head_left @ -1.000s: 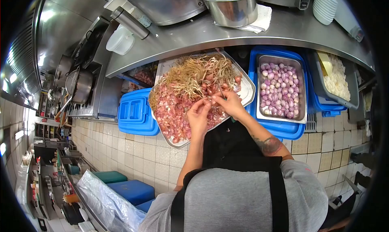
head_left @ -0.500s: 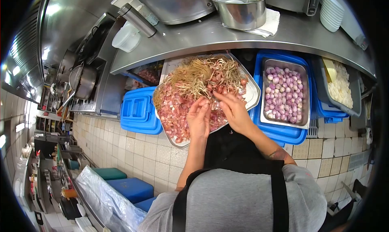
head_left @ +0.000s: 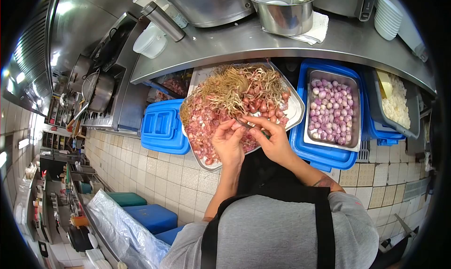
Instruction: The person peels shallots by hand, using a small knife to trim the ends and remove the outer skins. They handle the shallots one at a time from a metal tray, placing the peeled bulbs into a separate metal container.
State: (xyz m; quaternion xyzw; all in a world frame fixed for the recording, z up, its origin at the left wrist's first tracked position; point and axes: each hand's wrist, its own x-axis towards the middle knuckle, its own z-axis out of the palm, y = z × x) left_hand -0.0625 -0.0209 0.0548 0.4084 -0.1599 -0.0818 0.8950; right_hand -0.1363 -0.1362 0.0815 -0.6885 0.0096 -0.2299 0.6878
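Note:
Over the near edge of a metal tray [head_left: 295, 110], my two hands meet at the fingertips. My left hand [head_left: 229, 143] is closed in a pinch on a small shallot, mostly covered by the fingers. My right hand [head_left: 272, 140] is closed round a small knife [head_left: 244, 123]; its dark blade points toward the left fingertips and a bit of green handle shows by the palm. In the tray lie loose reddish skins [head_left: 202, 133], a bundle of dry stalks and roots [head_left: 235, 83], and unpeeled shallots [head_left: 265, 108] just beyond my right hand.
Right of the tray, peeled purple shallots [head_left: 330, 111] fill a steel pan on a blue lidded bin [head_left: 300, 149]. Farther right is a grey tub [head_left: 413, 116] with white pieces. A steel counter [head_left: 225, 46] overhangs the tray's far side. Another blue lid [head_left: 162, 126] is at left.
Both hands have drawn slightly back toward me. The right hand has turned, so the knife now shows between the hands, and more unpeeled shallots are visible beyond them.

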